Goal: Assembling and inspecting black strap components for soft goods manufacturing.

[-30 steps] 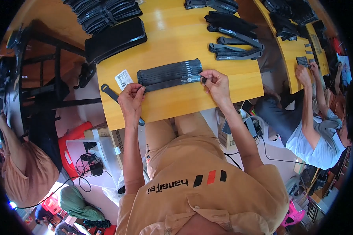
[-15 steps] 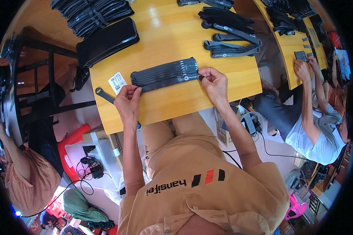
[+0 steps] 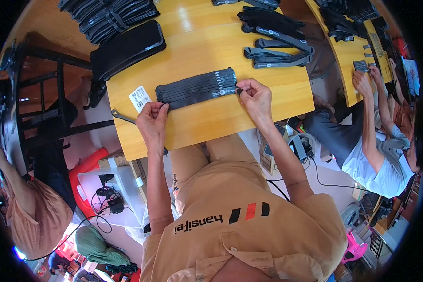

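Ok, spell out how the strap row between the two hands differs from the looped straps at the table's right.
The strap row lies flat as a neat band; the looped straps bend, with gaps between them. The strap row has the left hand and right hand at its ends; no hand touches the looped straps. Both are dark, bear pale print and lie on the yellow table.

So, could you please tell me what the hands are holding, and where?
The nearest strap: left hand at its left end, right hand apparently at its right.
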Tool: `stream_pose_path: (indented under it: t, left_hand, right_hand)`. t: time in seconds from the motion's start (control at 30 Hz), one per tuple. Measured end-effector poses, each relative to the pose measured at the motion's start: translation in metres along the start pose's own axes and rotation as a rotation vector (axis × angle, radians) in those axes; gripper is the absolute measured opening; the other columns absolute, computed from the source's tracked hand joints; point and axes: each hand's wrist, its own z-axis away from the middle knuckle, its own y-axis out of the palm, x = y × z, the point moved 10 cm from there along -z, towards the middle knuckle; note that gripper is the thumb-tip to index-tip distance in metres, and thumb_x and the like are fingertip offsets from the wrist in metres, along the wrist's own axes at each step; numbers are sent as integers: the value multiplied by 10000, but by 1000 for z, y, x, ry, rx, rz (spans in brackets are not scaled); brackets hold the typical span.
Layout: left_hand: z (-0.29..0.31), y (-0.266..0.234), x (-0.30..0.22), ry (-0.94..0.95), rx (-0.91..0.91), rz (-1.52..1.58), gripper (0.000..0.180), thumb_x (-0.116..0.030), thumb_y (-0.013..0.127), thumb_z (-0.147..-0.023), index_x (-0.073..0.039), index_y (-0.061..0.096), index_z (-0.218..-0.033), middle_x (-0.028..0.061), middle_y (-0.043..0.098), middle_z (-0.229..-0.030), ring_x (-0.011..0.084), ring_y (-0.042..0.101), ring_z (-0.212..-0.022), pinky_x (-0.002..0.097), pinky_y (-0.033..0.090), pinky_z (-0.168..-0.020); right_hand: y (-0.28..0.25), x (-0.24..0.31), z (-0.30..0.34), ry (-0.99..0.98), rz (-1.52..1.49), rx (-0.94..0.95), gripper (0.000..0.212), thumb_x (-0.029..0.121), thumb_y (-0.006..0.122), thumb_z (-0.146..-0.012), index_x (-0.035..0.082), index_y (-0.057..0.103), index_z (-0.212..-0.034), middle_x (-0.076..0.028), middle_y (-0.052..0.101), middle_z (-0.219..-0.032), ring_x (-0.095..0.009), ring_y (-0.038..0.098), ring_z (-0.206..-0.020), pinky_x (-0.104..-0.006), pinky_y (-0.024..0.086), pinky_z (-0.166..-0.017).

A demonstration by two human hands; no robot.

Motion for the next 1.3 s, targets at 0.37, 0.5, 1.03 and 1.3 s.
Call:
stream_pose_path:
  t: [0.37,0.5,1.03,1.3]
  left_hand:
    - [-2,3,5,-10,17,10,113,-58,670,-791,20,598,-828,12,562,-653,55,487,-524,176,381,-471]
    - [-3,3,6,-33,29,29,114,-57,670,-791,23,598,-827,15,565,-650,56,485,-516,177,380,-466]
    - [-4,3,5,-28,21,61,118,-55,676,-777,38,607,-798,18,560,-620,52,468,-503,186,369,-449]
    - [-5,2,9,-39,-8,40,123,-63,673,-784,38,604,-801,25,567,-624,56,474,-500,192,382,-449]
  right_hand:
    - [2,-5,2,22,45,39,82,-42,590,-784,-5,630,-845,16,578,-658,-16,476,-511,-164,382,-451]
    - [1,-3,1,11,44,26,82,-34,590,-786,0,634,-845,20,568,-636,-14,469,-495,-165,377,-436]
    - [-1,3,3,45,37,-8,92,-38,615,-727,-12,653,-806,0,594,-628,-29,458,-505,-191,388,-464]
    - [0,1,3,54,19,-6,81,-36,614,-735,-11,653,-802,-5,598,-632,-31,460,-507,-193,395,-473]
